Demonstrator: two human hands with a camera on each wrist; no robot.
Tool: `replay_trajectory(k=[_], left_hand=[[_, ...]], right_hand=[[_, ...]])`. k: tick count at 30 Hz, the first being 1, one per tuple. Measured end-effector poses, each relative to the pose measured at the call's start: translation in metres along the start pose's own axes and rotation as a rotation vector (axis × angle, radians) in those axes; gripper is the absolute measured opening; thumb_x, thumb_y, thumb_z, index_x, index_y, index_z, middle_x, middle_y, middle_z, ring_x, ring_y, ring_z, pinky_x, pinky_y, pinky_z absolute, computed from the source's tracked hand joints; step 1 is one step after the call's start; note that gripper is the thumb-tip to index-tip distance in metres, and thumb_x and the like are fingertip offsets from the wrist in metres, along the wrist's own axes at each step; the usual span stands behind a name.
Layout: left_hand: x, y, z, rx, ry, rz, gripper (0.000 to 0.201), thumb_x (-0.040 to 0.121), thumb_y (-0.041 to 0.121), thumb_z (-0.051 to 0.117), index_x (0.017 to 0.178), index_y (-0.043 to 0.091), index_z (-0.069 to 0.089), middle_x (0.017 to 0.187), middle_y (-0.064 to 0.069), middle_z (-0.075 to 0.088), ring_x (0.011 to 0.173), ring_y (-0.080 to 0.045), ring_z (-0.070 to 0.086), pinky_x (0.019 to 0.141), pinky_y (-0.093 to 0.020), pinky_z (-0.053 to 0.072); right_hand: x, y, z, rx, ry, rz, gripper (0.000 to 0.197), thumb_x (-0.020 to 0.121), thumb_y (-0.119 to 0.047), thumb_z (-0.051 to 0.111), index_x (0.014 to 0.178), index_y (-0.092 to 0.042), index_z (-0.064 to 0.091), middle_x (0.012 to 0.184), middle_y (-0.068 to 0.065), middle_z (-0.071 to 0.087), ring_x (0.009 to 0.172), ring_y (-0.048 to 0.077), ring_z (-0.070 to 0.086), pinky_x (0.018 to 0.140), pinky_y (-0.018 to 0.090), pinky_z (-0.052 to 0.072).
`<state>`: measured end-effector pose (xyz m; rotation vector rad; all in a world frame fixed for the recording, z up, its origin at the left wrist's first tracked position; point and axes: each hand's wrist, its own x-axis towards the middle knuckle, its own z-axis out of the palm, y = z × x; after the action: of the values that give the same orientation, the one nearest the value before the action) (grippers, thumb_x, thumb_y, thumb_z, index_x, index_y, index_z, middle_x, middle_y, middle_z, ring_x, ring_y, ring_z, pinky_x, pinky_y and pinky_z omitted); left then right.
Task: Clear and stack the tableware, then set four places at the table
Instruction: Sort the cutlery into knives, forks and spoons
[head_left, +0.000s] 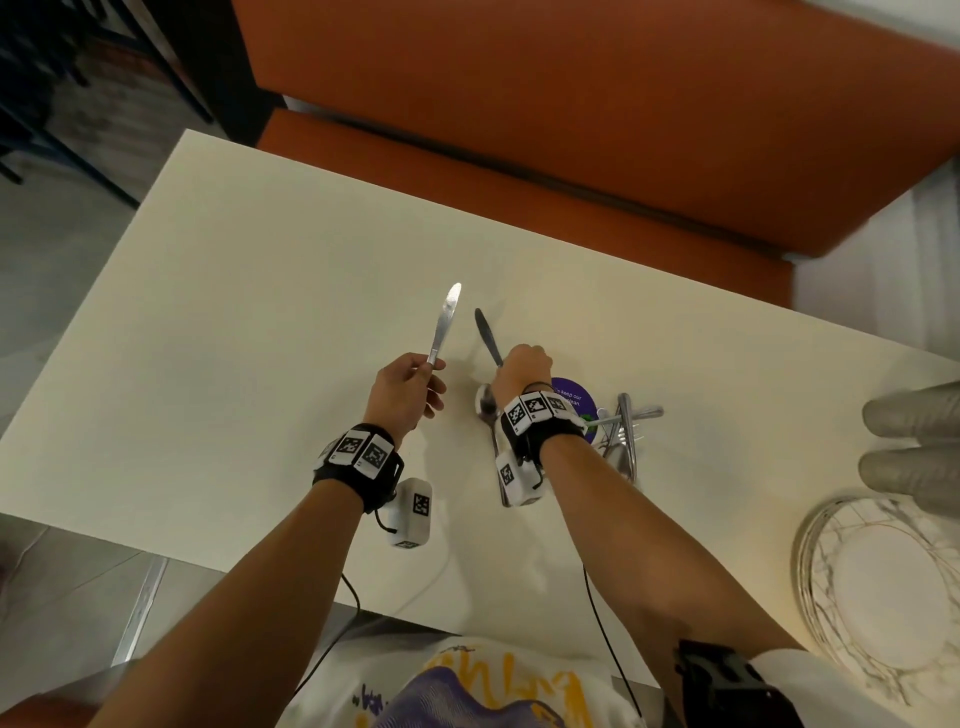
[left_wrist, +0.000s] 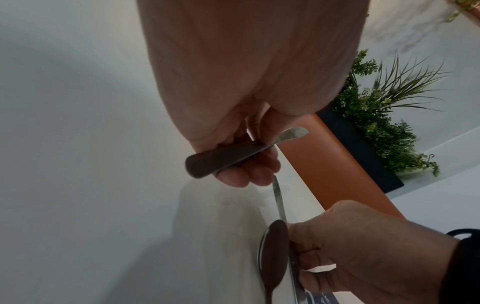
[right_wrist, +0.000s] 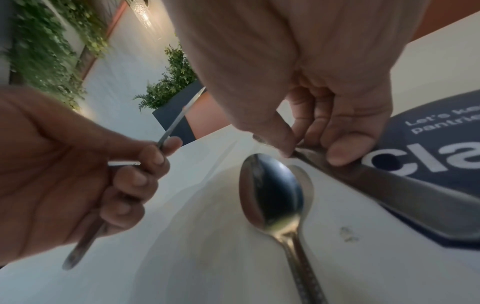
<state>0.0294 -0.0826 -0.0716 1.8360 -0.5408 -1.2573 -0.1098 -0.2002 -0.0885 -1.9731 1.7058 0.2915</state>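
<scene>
My left hand (head_left: 410, 384) grips a table knife (head_left: 445, 319) by its handle, blade raised and pointing away over the cream table (head_left: 234, 338). In the left wrist view that knife's handle (left_wrist: 221, 160) lies across my curled fingers. My right hand (head_left: 524, 366) pinches the handle of a second knife (head_left: 487, 335) that lies on the table; the right wrist view shows thumb and fingers closing on its handle (right_wrist: 389, 185). A spoon (head_left: 485, 405) lies bowl-up just beside that hand, also clear as the spoon (right_wrist: 272, 193) in the right wrist view.
A pile of forks and other cutlery (head_left: 626, 434) lies right of my right wrist, partly over a round blue sticker (head_left: 576, 400). Stacked marbled plates (head_left: 878, 587) sit at the near right edge, grey cups (head_left: 914, 447) behind them. An orange bench (head_left: 571, 130) runs beyond the table.
</scene>
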Motion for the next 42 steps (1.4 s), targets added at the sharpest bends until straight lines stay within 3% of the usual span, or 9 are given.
replay_trajectory(k=[6,14,21,23,27,30,32,36,42], left_hand=[[0.000,0.000,0.000,-0.001,-0.007,-0.005,0.026,0.107,0.013,0.043,0.108,0.010,0.069,0.083,-0.009,0.071,0.067,-0.023,0.065,0.050,-0.026,0.045],[0.000,0.000,0.004,-0.013,-0.011,-0.006,0.025,0.108,0.015,0.043,0.107,0.011,0.068,0.087,-0.008,0.076,0.074,-0.026,0.074,0.062,-0.036,0.053],[-0.009,0.022,0.032,-0.074,-0.095,0.021,0.021,0.110,0.014,0.045,0.111,0.004,0.063,0.094,-0.013,0.079,0.085,-0.031,0.079,0.075,-0.043,0.063],[-0.016,0.030,0.046,-0.045,-0.146,0.025,0.021,0.109,0.017,0.047,0.111,0.003,0.063,0.087,-0.015,0.079,0.072,-0.035,0.076,0.063,-0.042,0.057],[-0.027,0.032,0.066,-0.085,-0.202,0.014,0.020,0.104,0.012,0.045,0.103,0.005,0.063,0.067,-0.009,0.069,0.053,-0.031,0.056,0.050,-0.038,0.036],[-0.035,0.030,0.071,-0.088,-0.216,-0.017,0.026,0.104,0.011,0.040,0.104,0.010,0.066,0.060,-0.003,0.056,0.048,-0.020,0.039,0.047,-0.029,0.019],[-0.042,0.029,0.071,-0.070,-0.242,-0.023,0.028,0.103,0.011,0.040,0.106,0.011,0.068,0.066,-0.004,0.057,0.046,-0.018,0.036,0.047,-0.026,0.018],[-0.055,0.029,0.074,-0.055,-0.291,-0.014,0.033,0.105,0.009,0.037,0.106,0.010,0.071,0.070,-0.006,0.056,0.045,-0.017,0.036,0.045,-0.025,0.020],[-0.070,0.032,0.085,-0.045,-0.350,0.019,0.038,0.104,0.007,0.034,0.110,0.005,0.071,0.067,-0.007,0.059,0.044,-0.018,0.038,0.044,-0.025,0.022]], right_hand=[[-0.003,-0.004,-0.003,0.048,-0.049,0.027,0.026,0.095,-0.018,0.065,0.112,0.002,0.065,0.116,0.018,0.067,0.114,0.033,0.062,0.098,0.040,0.051],[-0.010,0.009,-0.021,0.195,-0.041,0.041,0.014,0.088,-0.009,0.068,0.097,0.002,0.072,0.098,0.016,0.073,0.086,0.029,0.068,0.058,0.022,0.047],[-0.035,0.017,-0.054,0.483,0.164,-0.054,0.016,0.090,-0.017,0.069,0.099,-0.008,0.078,0.099,0.008,0.077,0.094,0.025,0.071,0.088,0.025,0.052],[-0.040,0.015,-0.050,0.582,0.118,-0.060,0.013,0.087,-0.019,0.071,0.093,-0.012,0.080,0.085,0.004,0.076,0.081,0.024,0.072,0.084,0.035,0.059],[-0.053,0.022,-0.047,0.509,0.120,-0.121,0.015,0.085,-0.027,0.075,0.083,-0.014,0.080,0.074,-0.001,0.072,0.059,0.011,0.059,0.062,0.023,0.049],[-0.059,0.034,-0.059,0.521,0.156,-0.156,0.025,0.089,-0.033,0.070,0.077,-0.012,0.078,0.075,0.002,0.075,0.069,0.021,0.069,0.074,0.037,0.057],[-0.058,0.045,-0.071,0.598,0.221,-0.129,0.024,0.094,-0.030,0.063,0.083,-0.015,0.078,0.075,0.001,0.075,0.067,0.020,0.071,0.074,0.042,0.060],[-0.058,0.065,-0.096,0.738,0.225,-0.106,0.027,0.097,-0.022,0.063,0.121,-0.016,0.074,0.081,0.007,0.077,0.057,0.016,0.071,0.061,0.026,0.061],[-0.068,0.083,-0.112,0.866,0.141,-0.139,0.016,0.094,-0.014,0.068,0.107,-0.010,0.077,0.076,0.015,0.076,0.068,0.036,0.073,0.070,0.044,0.063]])
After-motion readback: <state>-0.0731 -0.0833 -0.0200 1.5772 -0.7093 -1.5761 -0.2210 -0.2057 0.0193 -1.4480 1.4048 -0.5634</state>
